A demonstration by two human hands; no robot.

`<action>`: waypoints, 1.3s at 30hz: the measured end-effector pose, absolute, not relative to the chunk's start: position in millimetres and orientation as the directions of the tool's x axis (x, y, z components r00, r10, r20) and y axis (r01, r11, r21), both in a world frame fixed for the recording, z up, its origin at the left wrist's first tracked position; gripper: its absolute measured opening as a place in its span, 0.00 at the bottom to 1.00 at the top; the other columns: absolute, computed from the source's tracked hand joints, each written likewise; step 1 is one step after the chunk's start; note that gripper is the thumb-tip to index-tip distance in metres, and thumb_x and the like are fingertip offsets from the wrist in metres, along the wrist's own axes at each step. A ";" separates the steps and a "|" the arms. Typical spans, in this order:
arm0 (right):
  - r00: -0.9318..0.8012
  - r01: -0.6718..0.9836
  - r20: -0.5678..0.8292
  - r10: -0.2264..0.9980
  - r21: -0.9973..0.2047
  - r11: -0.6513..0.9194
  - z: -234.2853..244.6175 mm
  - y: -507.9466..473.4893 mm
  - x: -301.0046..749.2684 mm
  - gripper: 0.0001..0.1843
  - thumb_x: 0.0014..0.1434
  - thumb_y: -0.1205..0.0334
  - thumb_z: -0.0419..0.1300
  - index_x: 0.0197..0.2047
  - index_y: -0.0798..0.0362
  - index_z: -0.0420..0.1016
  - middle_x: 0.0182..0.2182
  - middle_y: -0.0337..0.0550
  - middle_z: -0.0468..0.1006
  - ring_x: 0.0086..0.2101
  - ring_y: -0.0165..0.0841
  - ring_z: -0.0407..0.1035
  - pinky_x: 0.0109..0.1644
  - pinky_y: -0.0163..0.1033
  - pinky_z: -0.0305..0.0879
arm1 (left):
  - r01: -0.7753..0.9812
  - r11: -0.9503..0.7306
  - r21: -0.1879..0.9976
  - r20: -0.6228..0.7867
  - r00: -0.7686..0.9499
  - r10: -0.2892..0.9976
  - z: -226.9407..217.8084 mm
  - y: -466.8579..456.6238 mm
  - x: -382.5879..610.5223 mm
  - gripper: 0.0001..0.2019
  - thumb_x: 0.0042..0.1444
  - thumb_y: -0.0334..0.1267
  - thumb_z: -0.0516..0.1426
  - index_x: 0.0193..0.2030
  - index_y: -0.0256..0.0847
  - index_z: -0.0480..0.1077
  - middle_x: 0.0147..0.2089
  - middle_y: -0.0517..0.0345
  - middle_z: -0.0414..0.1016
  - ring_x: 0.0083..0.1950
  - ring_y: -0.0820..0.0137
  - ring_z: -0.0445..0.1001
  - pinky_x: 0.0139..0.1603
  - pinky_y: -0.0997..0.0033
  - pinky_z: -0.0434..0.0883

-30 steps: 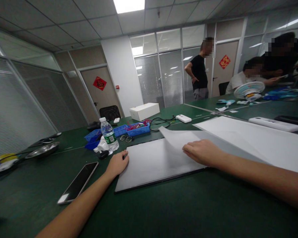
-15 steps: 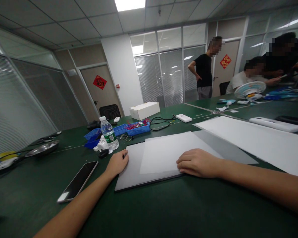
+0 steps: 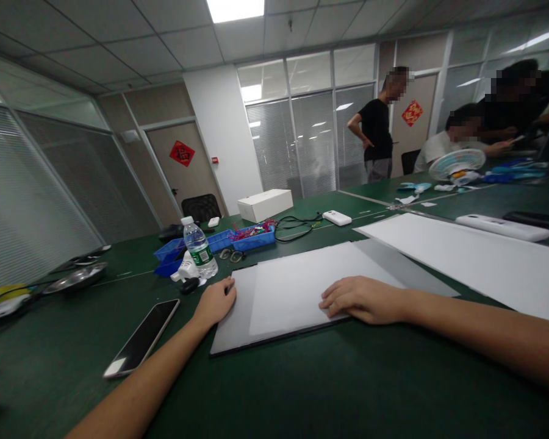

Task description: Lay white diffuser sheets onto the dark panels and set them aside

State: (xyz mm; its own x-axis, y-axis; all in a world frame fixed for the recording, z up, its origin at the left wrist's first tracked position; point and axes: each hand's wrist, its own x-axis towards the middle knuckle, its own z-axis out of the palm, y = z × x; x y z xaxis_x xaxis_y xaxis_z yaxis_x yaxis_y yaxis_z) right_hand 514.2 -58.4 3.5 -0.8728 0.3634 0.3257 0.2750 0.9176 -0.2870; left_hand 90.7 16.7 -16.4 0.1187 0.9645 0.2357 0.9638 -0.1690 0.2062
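A thin flat panel [image 3: 232,317] with a dark border lies on the green table. On top of it is a translucent white sheet [image 3: 293,286], which overhangs the panel's right side as a greyer strip. My left hand [image 3: 216,301] is closed at the panel's left edge, thumb side up, its fingertips partly hidden. Palm down, my right hand [image 3: 363,299] rests on the sheet near the front edge, with its fingers stretched out and slightly apart.
Left of the panel lie a phone [image 3: 143,336], a black mouse [image 3: 190,286] and a water bottle [image 3: 200,249]. Behind it are glasses [image 3: 231,255], blue trays [image 3: 254,239] and a white box [image 3: 265,205]. A large white sheet [image 3: 457,256] lies to the right. Other people are beyond the table.
The translucent sheet has slid left across the panel, together with my right hand, whose fingers are now a little more spread. My left hand has stayed at the panel's edge.
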 end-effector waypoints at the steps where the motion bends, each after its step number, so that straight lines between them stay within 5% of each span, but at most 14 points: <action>1: -0.874 0.277 0.316 0.370 -0.303 0.912 3.1 -58.0 515.0 0.24 0.63 0.74 0.51 0.56 0.48 0.78 0.55 0.43 0.79 0.58 0.32 0.69 0.64 0.46 0.65 | 0.964 -0.168 0.207 0.234 0.118 0.965 -16.4 16.5 90.9 0.26 0.63 0.41 0.50 0.63 0.33 0.74 0.68 0.46 0.69 0.68 0.57 0.70 0.70 0.63 0.62; 11: -0.884 0.237 0.293 0.365 -0.392 0.889 6.5 -63.2 516.0 0.28 0.57 0.78 0.51 0.56 0.49 0.77 0.56 0.42 0.78 0.62 0.31 0.66 0.67 0.46 0.63 | 0.962 -0.177 0.206 0.236 0.127 0.963 -18.4 20.0 89.6 0.26 0.63 0.42 0.50 0.63 0.34 0.74 0.68 0.46 0.70 0.68 0.56 0.70 0.70 0.63 0.63; 16: -0.825 0.413 0.327 0.460 -0.208 0.887 6.6 -57.6 522.8 0.22 0.66 0.67 0.51 0.59 0.48 0.76 0.56 0.45 0.78 0.59 0.35 0.69 0.65 0.47 0.65 | 0.963 -0.186 0.195 0.243 0.136 0.960 -18.6 20.2 90.1 0.26 0.63 0.42 0.50 0.63 0.33 0.74 0.68 0.45 0.70 0.68 0.55 0.70 0.70 0.62 0.63; 21: -0.451 0.886 0.343 0.824 0.059 0.460 11.2 -38.1 541.0 0.25 0.70 0.51 0.46 0.61 0.51 0.74 0.57 0.53 0.77 0.53 0.43 0.73 0.58 0.51 0.68 | 0.963 -0.200 0.178 0.266 0.149 0.952 -20.8 21.3 89.3 0.25 0.63 0.41 0.51 0.62 0.33 0.75 0.67 0.45 0.72 0.68 0.57 0.71 0.70 0.64 0.63; 25: -0.175 0.982 0.261 0.949 0.115 0.150 8.4 -24.7 560.2 0.32 0.69 0.42 0.43 0.55 0.57 0.76 0.45 0.62 0.80 0.44 0.49 0.76 0.49 0.55 0.70 | 0.963 -0.199 0.180 0.261 0.148 0.954 -19.5 20.1 88.8 0.25 0.63 0.42 0.51 0.62 0.32 0.75 0.67 0.45 0.71 0.68 0.56 0.71 0.70 0.63 0.63; 29: -0.117 0.989 0.200 0.973 0.112 0.096 0.7 -19.0 569.0 0.35 0.68 0.38 0.41 0.48 0.57 0.78 0.42 0.62 0.80 0.42 0.49 0.76 0.47 0.55 0.69 | 0.964 -0.184 0.191 0.241 0.136 0.961 -16.3 17.0 90.4 0.26 0.64 0.42 0.50 0.63 0.32 0.74 0.68 0.45 0.70 0.68 0.56 0.70 0.70 0.63 0.63; 39: -0.147 0.987 0.166 0.975 0.095 0.133 2.5 -26.3 549.3 0.40 0.67 0.33 0.37 0.57 0.55 0.74 0.46 0.61 0.79 0.46 0.52 0.74 0.48 0.54 0.67 | 0.953 -0.178 0.244 0.258 0.113 0.960 -12.1 11.8 93.1 0.28 0.64 0.51 0.52 0.63 0.35 0.74 0.65 0.45 0.74 0.65 0.53 0.73 0.66 0.61 0.67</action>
